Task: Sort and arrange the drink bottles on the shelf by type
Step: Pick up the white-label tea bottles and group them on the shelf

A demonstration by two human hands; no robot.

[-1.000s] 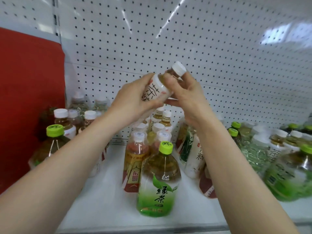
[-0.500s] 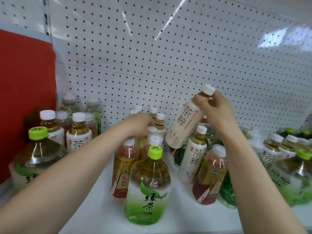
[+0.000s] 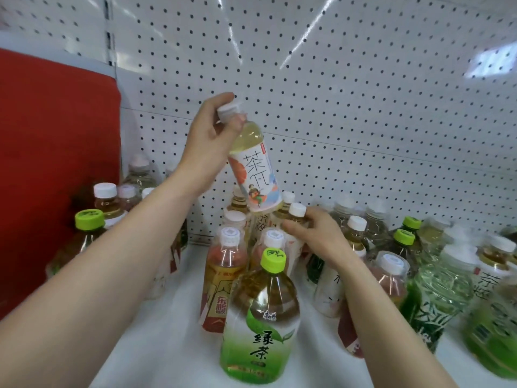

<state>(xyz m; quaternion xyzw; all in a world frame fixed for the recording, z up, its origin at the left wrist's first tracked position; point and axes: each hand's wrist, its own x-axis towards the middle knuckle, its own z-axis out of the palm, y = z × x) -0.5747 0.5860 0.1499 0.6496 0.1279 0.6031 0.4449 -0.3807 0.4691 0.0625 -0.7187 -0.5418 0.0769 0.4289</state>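
My left hand (image 3: 208,141) grips the white cap and neck of a pale yellow tea bottle (image 3: 253,166) with a white illustrated label, held tilted in the air above the middle cluster. Below it, my right hand (image 3: 314,233) closes around the neck of a white-capped tea bottle (image 3: 296,212) standing among the others. A big green-capped green tea bottle (image 3: 261,317) stands at the front centre. Behind it are red-and-yellow labelled bottles (image 3: 222,278) with white caps.
The white shelf (image 3: 156,348) is backed by a white pegboard (image 3: 349,113), with a red panel (image 3: 56,130) at the left. Left holds a green-capped bottle (image 3: 89,223) and white-capped ones; right is crowded with green bottles (image 3: 436,301) and tea bottles.
My left hand has lifted a pale tea bottle up out of the middle cluster. My right hand has come down and left, now on a bottle standing on the shelf.
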